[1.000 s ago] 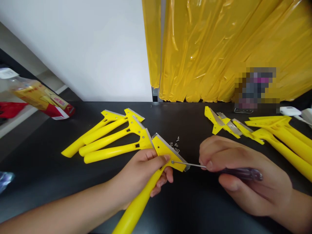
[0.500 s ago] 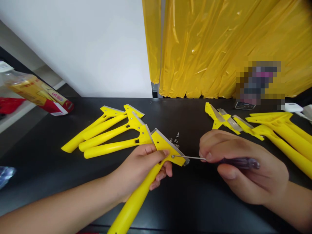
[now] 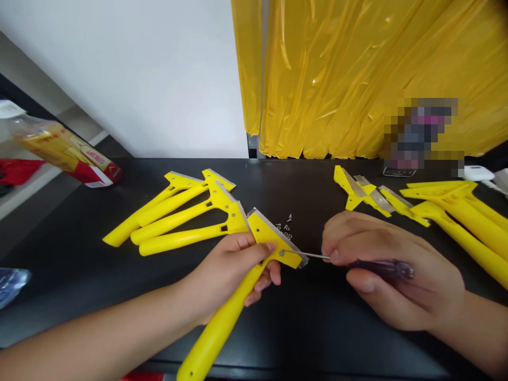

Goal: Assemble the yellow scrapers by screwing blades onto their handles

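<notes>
My left hand [image 3: 234, 270] is closed around the neck of a yellow scraper [image 3: 222, 328], its thumb pressed on the head. A metal blade runs along the scraper's upper edge, and the long handle slopes down toward me. One screw [image 3: 281, 253] sits in the lower hole of the head; the upper hole shows dark. My right hand [image 3: 397, 280] grips a screwdriver [image 3: 381, 267] with a dark translucent handle. Its thin shaft points left, and the tip meets the head at the screw. Several small loose screws [image 3: 286, 228] lie on the table just behind the blade.
Several yellow scrapers with blades [image 3: 178, 217] lie in a row on the left of the black table [image 3: 297, 328]. Yellow head plates and blades [image 3: 365, 196] and more handles [image 3: 468, 222] lie at the right. A tilted drink bottle [image 3: 71, 153] is at the far left.
The right hand with the screwdriver has shifted slightly left, and the grip on the handle has turned a little. The scraper stays in the left hand, nearly still.
</notes>
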The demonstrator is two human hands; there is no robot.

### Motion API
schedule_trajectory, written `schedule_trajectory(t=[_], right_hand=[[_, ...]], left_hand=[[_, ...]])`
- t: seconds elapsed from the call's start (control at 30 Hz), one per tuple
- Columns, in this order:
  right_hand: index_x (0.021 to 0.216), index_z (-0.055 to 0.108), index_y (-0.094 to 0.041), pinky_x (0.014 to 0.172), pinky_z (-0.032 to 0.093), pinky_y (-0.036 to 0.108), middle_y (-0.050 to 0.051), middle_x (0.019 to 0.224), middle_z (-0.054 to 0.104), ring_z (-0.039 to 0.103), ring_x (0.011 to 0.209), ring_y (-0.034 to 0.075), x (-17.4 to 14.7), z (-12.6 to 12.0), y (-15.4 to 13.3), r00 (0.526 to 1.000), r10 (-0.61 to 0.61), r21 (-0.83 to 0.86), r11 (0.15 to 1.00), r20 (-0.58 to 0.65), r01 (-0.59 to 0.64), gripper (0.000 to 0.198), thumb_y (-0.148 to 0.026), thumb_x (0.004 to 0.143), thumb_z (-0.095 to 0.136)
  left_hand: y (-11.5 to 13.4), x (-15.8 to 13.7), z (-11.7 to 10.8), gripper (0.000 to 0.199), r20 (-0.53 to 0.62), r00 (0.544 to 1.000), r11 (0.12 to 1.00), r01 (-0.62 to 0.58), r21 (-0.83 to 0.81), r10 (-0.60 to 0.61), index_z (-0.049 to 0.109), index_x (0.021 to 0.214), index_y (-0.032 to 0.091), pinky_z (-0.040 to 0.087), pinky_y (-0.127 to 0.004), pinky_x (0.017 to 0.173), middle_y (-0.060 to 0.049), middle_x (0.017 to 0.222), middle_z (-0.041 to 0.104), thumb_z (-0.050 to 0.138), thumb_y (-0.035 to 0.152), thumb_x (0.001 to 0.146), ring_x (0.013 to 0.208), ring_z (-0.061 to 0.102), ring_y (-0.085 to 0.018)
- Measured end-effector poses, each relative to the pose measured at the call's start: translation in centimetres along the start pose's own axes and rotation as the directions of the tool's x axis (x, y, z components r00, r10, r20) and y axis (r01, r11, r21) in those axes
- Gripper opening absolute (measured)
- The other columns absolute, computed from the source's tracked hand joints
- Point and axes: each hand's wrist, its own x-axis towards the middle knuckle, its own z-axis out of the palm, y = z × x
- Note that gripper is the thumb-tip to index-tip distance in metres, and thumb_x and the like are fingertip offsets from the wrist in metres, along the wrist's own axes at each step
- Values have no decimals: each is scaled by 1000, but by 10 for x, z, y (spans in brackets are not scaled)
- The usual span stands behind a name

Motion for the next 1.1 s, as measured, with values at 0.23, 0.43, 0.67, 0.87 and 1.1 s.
schedule_trajectory(t=[0.23, 0.43, 0.67, 0.87, 1.1], right_hand=[[116, 68, -20, 72, 62, 43, 8, 85, 71, 70, 80, 24, -3, -1, -1, 999, 2, 3, 1000, -42, -2, 20, -17, 96, 67], [113, 68, -15, 73, 62, 42, 9, 86, 73, 69, 80, 23, -4, 0, -2, 1000, -27, 30, 999, -5, 27, 20, -13, 94, 69], [112, 67, -14, 73, 62, 40, 9, 83, 74, 72, 77, 21, 0, -2, -4, 998, -52, 13, 999, 43, 52, 19, -12, 93, 70], [106, 66, -15, 74, 61, 37, 8, 82, 75, 72, 77, 20, 4, -1, -11, 999, -1, -61, 998, 50, 4, 16, -7, 92, 66], [115, 62, -16, 62, 54, 30, 2, 80, 71, 62, 65, 15, 15, 5, -26, 994, 65, -261, 965, 87, -40, 21, -9, 96, 64]], left_hand=[[3, 0, 1, 28, 5, 1000, 999, -9, -31, 9, 68, 74, 14, 40, -15, 37, -5, 65, 67, 70, 30, 96, 45, 47, -7], [2, 0, 1, 28, -1, 1000, 1000, -11, -19, 11, 67, 75, 14, 39, -15, 37, -4, 67, 68, 69, 31, 97, 47, 48, -7], [-2, 0, -1, 33, 3, 1000, 998, -15, 58, 15, 68, 75, 13, 38, -16, 39, -4, 67, 65, 66, 36, 99, 45, 45, -6], [-6, 2, -2, 33, -3, 999, 992, -39, 119, 39, 66, 76, 14, 37, -17, 39, -4, 69, 66, 66, 39, 98, 45, 45, -7], [-8, 3, -5, 40, 38, 998, 984, -64, 168, 58, 68, 74, 13, 36, -18, 39, -1, 61, 59, 61, 42, 101, 42, 44, -7]])
